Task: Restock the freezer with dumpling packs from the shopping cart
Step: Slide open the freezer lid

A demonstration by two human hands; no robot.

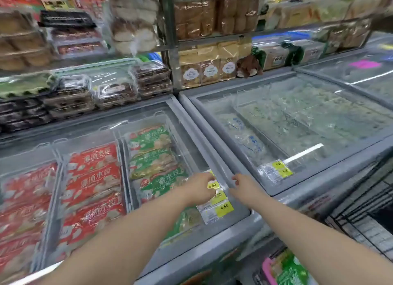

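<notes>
The left chest freezer holds green dumpling packs in its right bay and red dumpling packs in the middle and left bays, all under a sliding glass lid. My left hand rests with bent fingers on the glass beside the yellow 4.50 price labels; its grip is hidden. My right hand pinches the lid's grey right edge. A green and pink pack lies low at the bottom right, beside the black wire shopping cart.
A second chest freezer with frosted bags stands directly to the right, its lid closed. Shelves behind carry boxed pastries, buns and bagged snacks. The cart sits close against the right freezer's front.
</notes>
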